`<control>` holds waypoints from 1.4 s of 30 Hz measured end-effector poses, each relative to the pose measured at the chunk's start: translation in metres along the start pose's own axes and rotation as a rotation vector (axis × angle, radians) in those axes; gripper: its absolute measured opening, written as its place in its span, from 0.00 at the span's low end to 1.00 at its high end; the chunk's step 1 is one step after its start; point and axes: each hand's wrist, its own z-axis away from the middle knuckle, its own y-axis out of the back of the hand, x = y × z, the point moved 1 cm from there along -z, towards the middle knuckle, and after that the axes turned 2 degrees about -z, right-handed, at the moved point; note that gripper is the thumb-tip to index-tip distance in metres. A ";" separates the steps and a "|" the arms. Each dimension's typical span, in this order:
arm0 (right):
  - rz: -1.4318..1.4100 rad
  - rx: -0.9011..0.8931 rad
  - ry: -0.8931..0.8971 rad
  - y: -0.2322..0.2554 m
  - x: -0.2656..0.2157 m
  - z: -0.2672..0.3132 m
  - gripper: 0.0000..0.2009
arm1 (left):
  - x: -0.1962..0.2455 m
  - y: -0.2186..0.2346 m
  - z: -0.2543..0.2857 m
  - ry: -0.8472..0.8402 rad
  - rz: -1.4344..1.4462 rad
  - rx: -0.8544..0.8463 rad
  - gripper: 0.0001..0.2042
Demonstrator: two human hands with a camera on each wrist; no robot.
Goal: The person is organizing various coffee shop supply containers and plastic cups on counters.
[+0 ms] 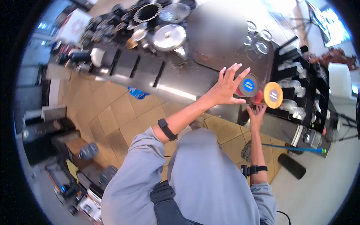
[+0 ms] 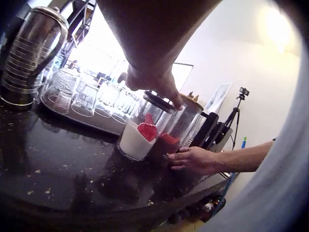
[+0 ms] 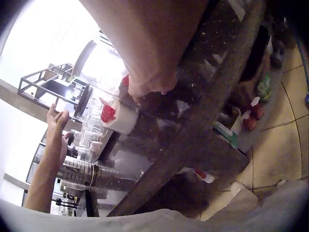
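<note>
Two clear jars stand side by side on the dark counter. One has a dark lid with a blue label (image 1: 248,85) and holds white contents (image 2: 135,141) with a red scoop-like piece (image 2: 147,130). The other has a yellow-rimmed lid (image 1: 273,95) and something red low inside (image 2: 169,139). Fingers spread, my left hand (image 1: 227,88) is beside the dark lid; whether it touches is unclear. My right hand (image 1: 257,114) has its fingers extended at the base of the yellow-lidded jar (image 2: 191,110), at the counter's front; contact is partly hidden in the right wrist view.
Behind the jars, a tray (image 1: 210,62) bears upturned glasses (image 1: 261,47). Left along the counter stand a metal-lidded pot (image 1: 169,37) and other kitchenware. A rack with glassware (image 1: 296,88) is at the right. The counter's front edge (image 1: 168,93) runs above a tiled floor.
</note>
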 end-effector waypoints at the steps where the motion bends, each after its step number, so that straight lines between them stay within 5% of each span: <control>1: 0.020 0.045 0.018 0.002 -0.003 0.011 0.36 | 0.000 0.010 0.015 0.026 -0.028 0.021 0.49; 5: 0.195 -0.083 0.033 0.026 -0.007 0.053 0.33 | 0.003 0.044 0.105 0.177 -0.023 0.176 0.36; 8: 0.135 -0.291 0.052 0.028 0.009 0.086 0.19 | 0.002 0.051 0.213 0.461 0.079 0.250 0.24; 14: 0.297 -0.963 -0.188 0.028 0.090 0.154 0.12 | 0.021 0.013 0.529 1.118 0.216 0.307 0.13; 15: 0.328 -1.028 -0.229 0.031 0.112 0.166 0.12 | 0.047 0.017 0.571 1.114 0.178 0.323 0.13; 17: 0.547 -1.166 -0.178 0.036 0.159 0.175 0.13 | 0.073 -0.005 0.684 1.380 0.017 0.106 0.12; 19: 0.772 -1.262 -0.182 0.037 0.171 0.186 0.08 | 0.095 -0.051 0.805 1.651 0.111 0.068 0.16; 21: 0.880 -1.297 -0.402 0.034 0.151 0.203 0.09 | 0.162 -0.033 0.818 1.845 0.332 0.287 0.16; 24: 0.902 -1.306 -0.574 0.024 0.170 0.207 0.10 | 0.189 -0.051 0.879 1.921 0.515 0.326 0.16; 27: 0.954 -1.269 -0.502 -0.019 0.114 0.240 0.10 | 0.197 -0.050 0.910 1.922 0.762 0.583 0.14; 31: 0.879 -1.205 -0.479 -0.088 0.106 0.263 0.09 | 0.177 -0.032 0.955 1.857 0.759 0.636 0.13; 34: 0.721 -1.292 -0.521 -0.121 0.123 0.290 0.11 | 0.190 0.009 0.965 1.970 0.685 0.502 0.12; 36: 0.859 -1.273 -0.337 -0.171 0.110 0.323 0.13 | 0.163 0.022 0.999 1.770 0.748 0.602 0.11; 42: 0.931 -1.373 -0.305 -0.259 0.079 0.407 0.16 | 0.091 0.097 1.033 1.746 0.647 0.681 0.10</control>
